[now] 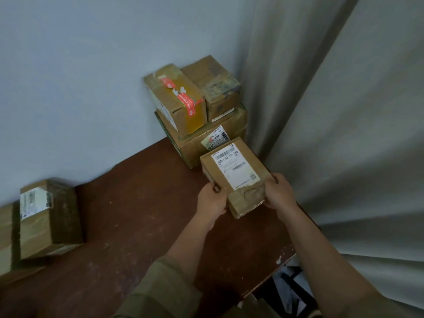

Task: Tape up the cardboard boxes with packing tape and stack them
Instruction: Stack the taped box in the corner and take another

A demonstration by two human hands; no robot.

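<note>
I hold a small cardboard box (231,157) with a white shipping label between both hands, above the brown table (128,203). My left hand (212,200) grips its left near corner. My right hand (278,193) grips its right near edge. The box is tilted and hangs just in front of a stack in the corner: a wide box (195,145) at the bottom, with a box bearing red tape (176,99) and a darker box (218,86) side by side on top.
Two more cardboard boxes (46,216) stand at the table's left edge against the wall. A grey curtain (344,111) hangs to the right of the stack. The table's right edge runs beside my right forearm, with dark items below it.
</note>
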